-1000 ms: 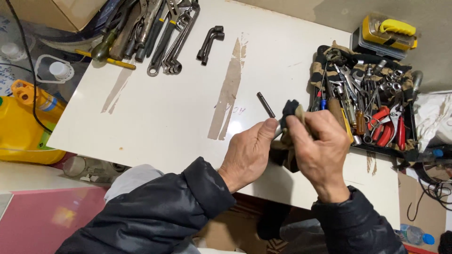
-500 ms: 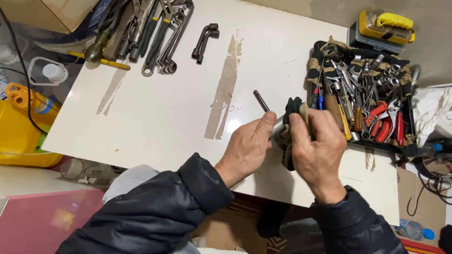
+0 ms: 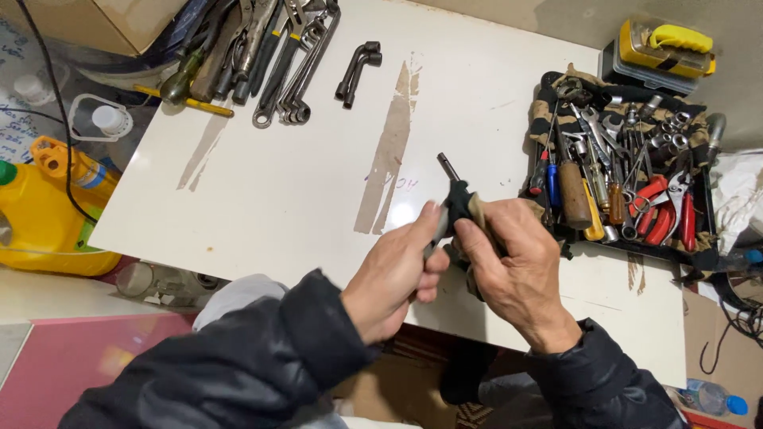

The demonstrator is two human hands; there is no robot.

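My left hand (image 3: pixel 395 270) and my right hand (image 3: pixel 515 262) meet over the near edge of a white board (image 3: pixel 262 199). Between them I hold a black-handled tool (image 3: pixel 455 199) with a short dark metal shaft pointing away from me. My right hand also clutches a tan rag (image 3: pixel 478 213) wrapped against the handle. My left fingers pinch the tool's lower part. Both arms wear dark padded sleeves.
A tray of mixed tools (image 3: pixel 628 179) with red pliers and screwdrivers lies right. Wrenches (image 3: pixel 286 56) are piled at the far left, and a black angled socket wrench (image 3: pixel 358 71) lies apart. A yellow jug (image 3: pixel 48 206) stands left. A yellow-and-black case (image 3: pixel 660 48) sits far right.
The hands have shifted slightly along the board's near edge. The right hand has turned the rag around the tool's handle, and the metal shaft shows more clearly now.
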